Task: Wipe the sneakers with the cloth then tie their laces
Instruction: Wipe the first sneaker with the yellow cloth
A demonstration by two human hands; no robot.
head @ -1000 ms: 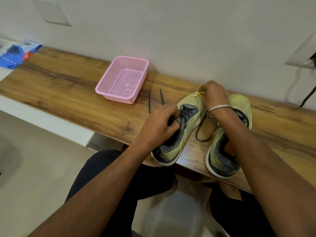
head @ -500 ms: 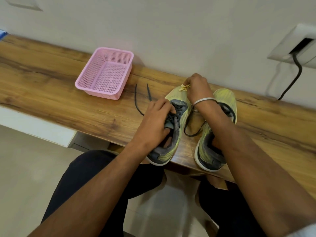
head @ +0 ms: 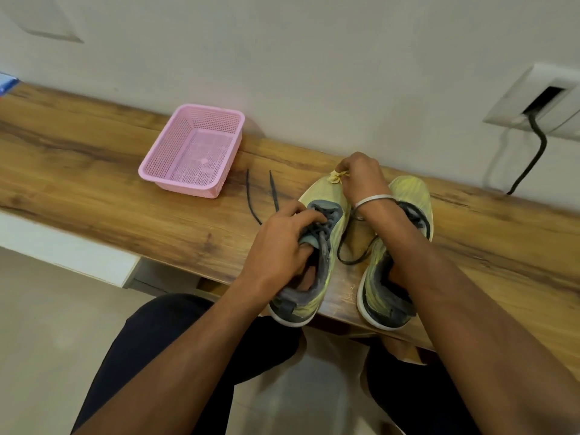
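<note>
Two yellow-green and grey sneakers stand side by side at the front edge of the wooden bench [head: 94,171], toes toward the wall. My left hand [head: 279,243] grips the left sneaker [head: 317,271] at its tongue and collar. My right hand [head: 361,177] holds a small yellow cloth [head: 335,177] bunched against the toe of the left sneaker. The right sneaker [head: 386,277] lies partly under my right forearm. Dark untied laces [head: 260,196] trail onto the wood left of the shoes, and another loop [head: 354,255] hangs between them.
An empty pink mesh basket [head: 194,149] sits on the bench to the left of the shoes. A white wall socket [head: 539,102] with a black cable [head: 530,161] is at the right. My knees are below the bench edge.
My hands keep the same hold on the sneaker and the cloth; the right hand stays at the toe. The view has shifted a little to the right and closer.
</note>
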